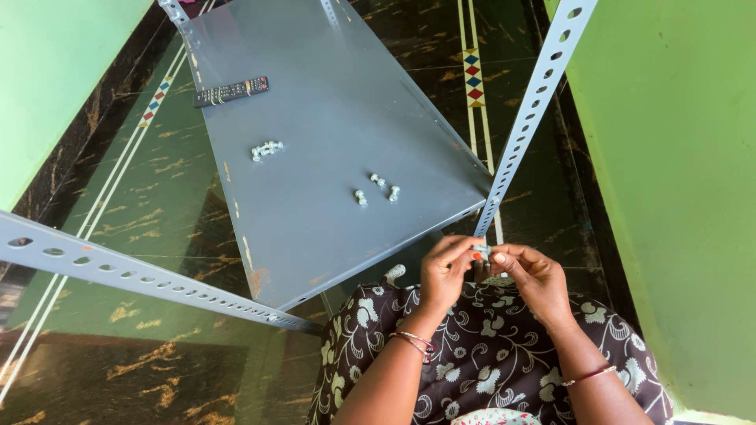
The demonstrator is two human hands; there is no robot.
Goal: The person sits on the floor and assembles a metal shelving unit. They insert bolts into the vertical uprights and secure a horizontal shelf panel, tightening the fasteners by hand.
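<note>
Two hands, left hand (446,271) and right hand (535,275), share one small bolt (481,251). One grey shelf panel (331,118). Two slotted angle posts (528,118) (118,271). One black remote (231,91). Loose bolts (376,187): three apart, plus one cluster (266,149), possibly three.

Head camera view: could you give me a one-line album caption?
Both hands pinch a small bolt beside a slotted upright, loose bolts on the grey shelf.

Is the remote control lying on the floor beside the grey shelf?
No, the black remote control lies on the grey shelf panel itself, near its far left corner.
</note>
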